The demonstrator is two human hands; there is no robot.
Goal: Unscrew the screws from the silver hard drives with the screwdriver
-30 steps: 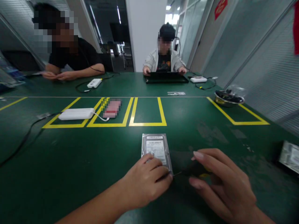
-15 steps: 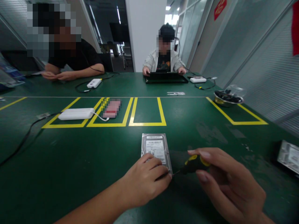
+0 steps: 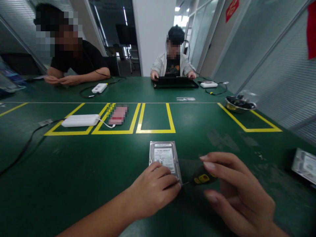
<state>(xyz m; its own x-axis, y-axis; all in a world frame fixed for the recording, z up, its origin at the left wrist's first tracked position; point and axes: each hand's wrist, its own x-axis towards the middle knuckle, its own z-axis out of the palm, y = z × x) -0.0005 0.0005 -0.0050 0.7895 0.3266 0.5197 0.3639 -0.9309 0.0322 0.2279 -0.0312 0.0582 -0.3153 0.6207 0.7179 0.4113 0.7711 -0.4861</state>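
Hard drive (image 3: 165, 156): label up, flat on the green tabletop (image 3: 61, 174), central; long axis running away from the wearer, far end uncovered. Left hand (image 3: 155, 187) blocks the near end, its grip clasping the drive there. Right hand (image 3: 247, 191): fingers curved at the screwdriver handle, thumb standing off; cannot tell whether this grip bears on it. Bowl (image 3: 237, 108): far right, black items inside. 2nd drive (image 3: 304, 163): right edge, well apart. White block (image 3: 80, 120): far left. Screwdriver (image 3: 202, 178): crosswise, shaft pointing left to the drive's near right corner.
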